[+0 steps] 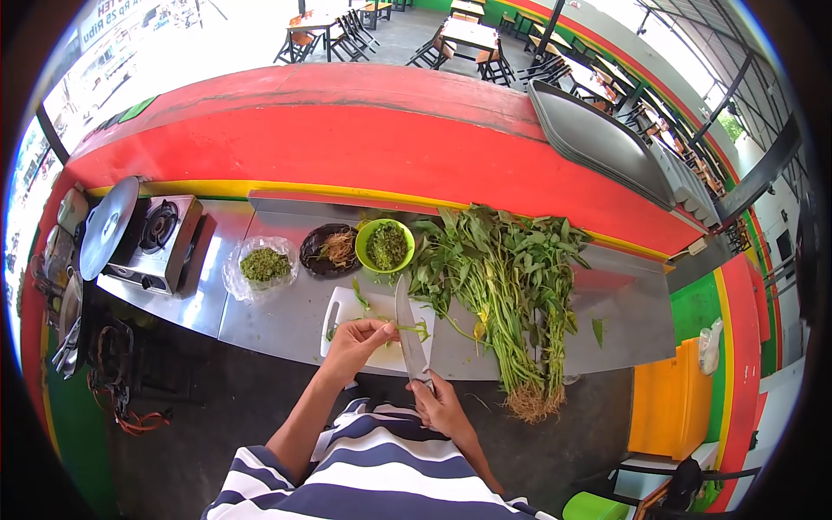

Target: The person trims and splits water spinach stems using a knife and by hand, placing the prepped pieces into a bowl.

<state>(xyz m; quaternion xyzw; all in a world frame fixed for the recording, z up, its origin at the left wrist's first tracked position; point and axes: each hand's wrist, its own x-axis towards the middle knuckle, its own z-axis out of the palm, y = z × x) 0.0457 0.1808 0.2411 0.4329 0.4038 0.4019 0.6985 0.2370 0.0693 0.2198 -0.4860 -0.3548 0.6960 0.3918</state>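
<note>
My left hand pinches a thin green stem above the white cutting board. In my right hand is the handle of a large kitchen knife, its blade pointing away from me and crossing by the stem. A bit of green leaf lies on the board. Just beyond it stands a lime-green bowl with chopped greens inside. Right of the board lies a big pile of leafy greens, with roots hanging past the counter edge.
Left of the bowl are a dark bag with brown roots and a clear plastic bag of chopped greens. A gas stove stands at the steel counter's left end. A red wall rises behind, with stacked trays on top.
</note>
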